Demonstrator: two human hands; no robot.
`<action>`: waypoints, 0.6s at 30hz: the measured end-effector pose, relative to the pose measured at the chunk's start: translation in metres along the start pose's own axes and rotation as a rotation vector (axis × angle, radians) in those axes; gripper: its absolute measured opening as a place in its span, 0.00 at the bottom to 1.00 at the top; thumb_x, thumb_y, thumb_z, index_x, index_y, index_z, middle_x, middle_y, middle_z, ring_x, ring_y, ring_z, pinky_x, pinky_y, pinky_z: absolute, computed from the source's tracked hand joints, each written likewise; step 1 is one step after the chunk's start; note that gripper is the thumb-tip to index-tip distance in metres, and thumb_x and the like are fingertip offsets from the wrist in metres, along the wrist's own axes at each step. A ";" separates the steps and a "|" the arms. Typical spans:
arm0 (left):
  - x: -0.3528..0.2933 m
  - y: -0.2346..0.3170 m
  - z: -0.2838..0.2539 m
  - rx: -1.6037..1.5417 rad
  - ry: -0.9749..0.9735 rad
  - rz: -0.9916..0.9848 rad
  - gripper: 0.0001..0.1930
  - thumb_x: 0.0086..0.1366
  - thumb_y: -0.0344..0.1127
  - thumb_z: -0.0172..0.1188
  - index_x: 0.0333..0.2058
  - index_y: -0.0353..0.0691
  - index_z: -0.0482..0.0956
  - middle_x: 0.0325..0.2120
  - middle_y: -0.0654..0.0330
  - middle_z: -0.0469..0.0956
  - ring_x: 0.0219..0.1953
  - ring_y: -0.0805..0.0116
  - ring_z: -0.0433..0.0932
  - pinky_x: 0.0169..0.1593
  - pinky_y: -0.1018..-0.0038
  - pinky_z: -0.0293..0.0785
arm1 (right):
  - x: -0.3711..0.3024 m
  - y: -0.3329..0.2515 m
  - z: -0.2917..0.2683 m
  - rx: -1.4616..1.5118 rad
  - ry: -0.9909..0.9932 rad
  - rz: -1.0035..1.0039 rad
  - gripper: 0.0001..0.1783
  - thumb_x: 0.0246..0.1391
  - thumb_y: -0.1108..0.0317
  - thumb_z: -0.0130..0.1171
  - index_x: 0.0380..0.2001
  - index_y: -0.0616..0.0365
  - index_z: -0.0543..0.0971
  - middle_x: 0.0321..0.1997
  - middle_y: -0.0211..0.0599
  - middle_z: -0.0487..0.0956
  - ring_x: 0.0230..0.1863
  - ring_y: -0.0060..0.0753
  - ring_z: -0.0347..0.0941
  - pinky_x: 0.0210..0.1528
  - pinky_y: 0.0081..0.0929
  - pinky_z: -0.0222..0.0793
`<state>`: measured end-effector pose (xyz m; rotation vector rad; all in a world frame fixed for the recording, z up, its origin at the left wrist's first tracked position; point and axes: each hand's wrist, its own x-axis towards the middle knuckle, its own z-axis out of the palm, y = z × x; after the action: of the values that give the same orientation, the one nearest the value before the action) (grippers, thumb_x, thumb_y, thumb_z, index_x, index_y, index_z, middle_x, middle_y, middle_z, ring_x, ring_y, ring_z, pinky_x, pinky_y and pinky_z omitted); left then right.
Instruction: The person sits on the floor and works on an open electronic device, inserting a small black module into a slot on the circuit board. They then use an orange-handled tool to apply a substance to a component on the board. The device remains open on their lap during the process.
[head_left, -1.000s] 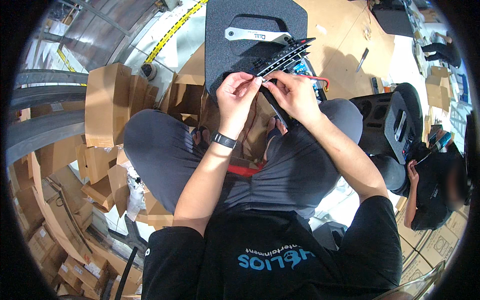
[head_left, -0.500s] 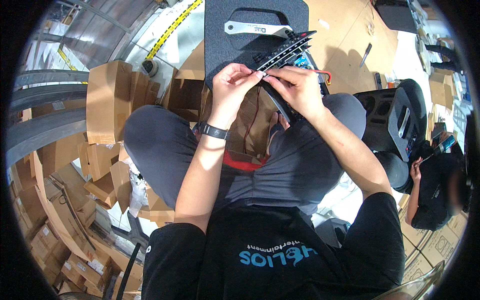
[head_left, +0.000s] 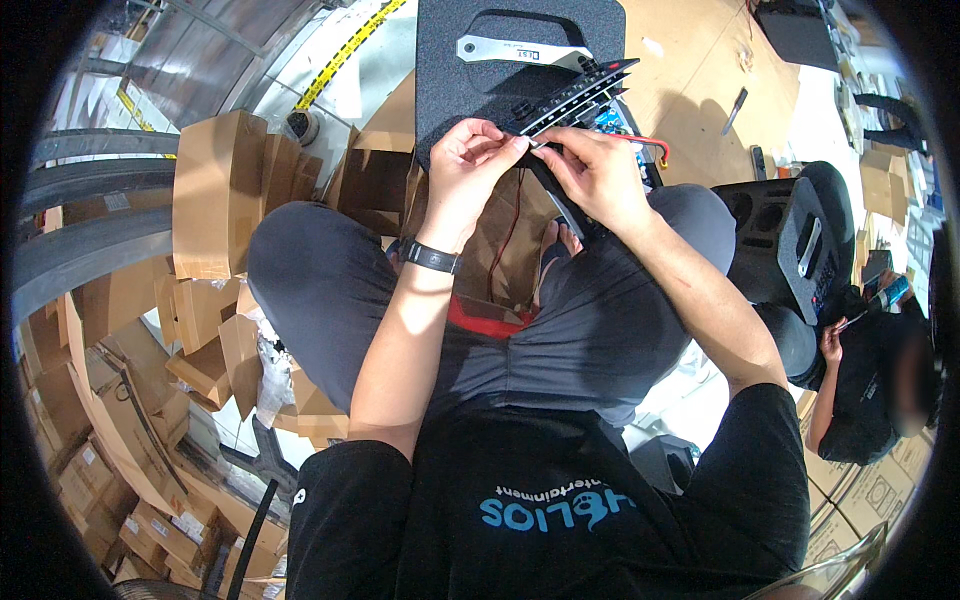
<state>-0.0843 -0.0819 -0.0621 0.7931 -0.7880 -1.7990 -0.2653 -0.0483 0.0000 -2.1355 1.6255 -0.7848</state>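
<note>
The step in hand looks like fine fingertip work: the left hand (head_left: 463,168) and right hand (head_left: 606,178) meet, thumb and fingers of each pinched together on a small pale piece (head_left: 532,143), too tiny to identify, just beside the lower end of the tilted black panel (head_left: 580,97). The next move calls for a steady grip. A blue circuit board (head_left: 609,121) shows by the speaker's (head_left: 455,92) open side; the cartons' (head_left: 212,195) contents are hidden.

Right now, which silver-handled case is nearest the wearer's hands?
Top-centre case, just beyond the left hand; right-side case sits by a co-worker.
</note>
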 end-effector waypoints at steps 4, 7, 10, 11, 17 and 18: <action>0.000 -0.001 -0.001 0.024 0.008 -0.030 0.09 0.63 0.22 0.69 0.38 0.39 0.78 0.35 0.61 0.83 0.40 0.75 0.81 0.48 0.80 0.76 | -0.001 0.003 0.004 0.060 0.044 -0.023 0.08 0.56 0.66 0.68 0.38 0.54 0.85 0.28 0.37 0.83 0.26 0.39 0.80 0.30 0.32 0.75; 0.001 0.003 -0.002 0.070 0.006 -0.037 0.09 0.63 0.22 0.69 0.39 0.38 0.78 0.36 0.60 0.83 0.40 0.74 0.81 0.48 0.80 0.76 | -0.001 0.006 0.004 0.016 0.072 -0.109 0.09 0.55 0.70 0.69 0.40 0.58 0.85 0.29 0.38 0.82 0.25 0.32 0.78 0.28 0.27 0.72; 0.003 0.006 -0.003 0.117 -0.016 -0.038 0.09 0.63 0.23 0.69 0.39 0.37 0.78 0.36 0.60 0.83 0.41 0.74 0.82 0.48 0.80 0.76 | -0.002 0.007 0.003 -0.027 0.069 -0.164 0.09 0.55 0.70 0.69 0.40 0.57 0.85 0.31 0.38 0.83 0.26 0.34 0.79 0.30 0.28 0.74; 0.004 0.007 -0.003 0.129 -0.026 -0.043 0.10 0.62 0.23 0.69 0.39 0.37 0.78 0.36 0.60 0.83 0.41 0.75 0.81 0.48 0.80 0.76 | -0.001 0.007 0.003 -0.027 0.069 -0.161 0.09 0.55 0.70 0.69 0.40 0.57 0.85 0.31 0.37 0.83 0.27 0.35 0.79 0.31 0.28 0.74; 0.010 0.010 -0.007 0.164 -0.060 -0.081 0.11 0.62 0.26 0.71 0.40 0.38 0.78 0.36 0.61 0.84 0.41 0.76 0.81 0.48 0.81 0.75 | 0.000 0.004 0.008 -0.027 0.100 -0.123 0.08 0.56 0.67 0.67 0.39 0.53 0.85 0.31 0.35 0.84 0.30 0.39 0.82 0.32 0.33 0.77; 0.010 0.010 -0.007 0.142 -0.069 -0.086 0.11 0.62 0.26 0.71 0.40 0.38 0.78 0.35 0.61 0.84 0.41 0.76 0.81 0.48 0.81 0.74 | -0.001 0.003 0.009 -0.003 0.111 -0.108 0.08 0.56 0.67 0.67 0.39 0.53 0.85 0.30 0.35 0.84 0.29 0.39 0.82 0.32 0.32 0.77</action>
<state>-0.0767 -0.0958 -0.0600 0.8725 -0.9473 -1.8704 -0.2627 -0.0489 -0.0091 -2.2335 1.5754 -0.9505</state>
